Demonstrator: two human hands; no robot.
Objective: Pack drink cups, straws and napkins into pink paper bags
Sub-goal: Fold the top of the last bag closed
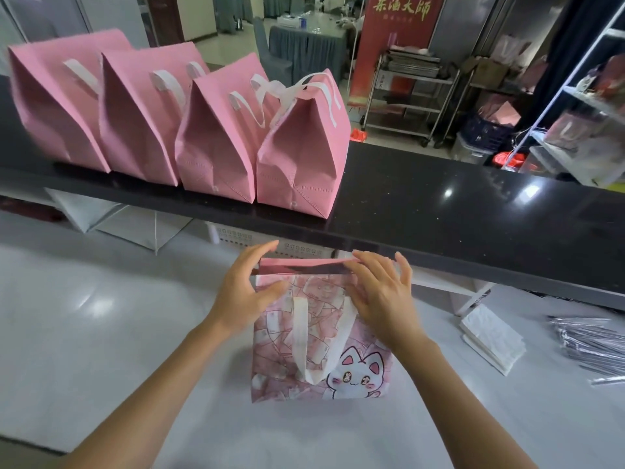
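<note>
A pink bag printed with a white cat and fitted with a white handle lies on the white counter in front of me. Its mouth faces away from me and is parted a little. My left hand grips the left end of the mouth, thumb on the near layer and fingers over the far rim. My right hand has its fingers spread over the right end of the rim, the thumb pressing the near layer. White napkins are stacked at the right. Wrapped straws lie at the far right. No cup is in view.
Several plain pink bags with white handles stand closed in a row on the raised black ledge behind the counter. A folded white bag lies under the ledge at left. Shelves and a metal trolley stand beyond.
</note>
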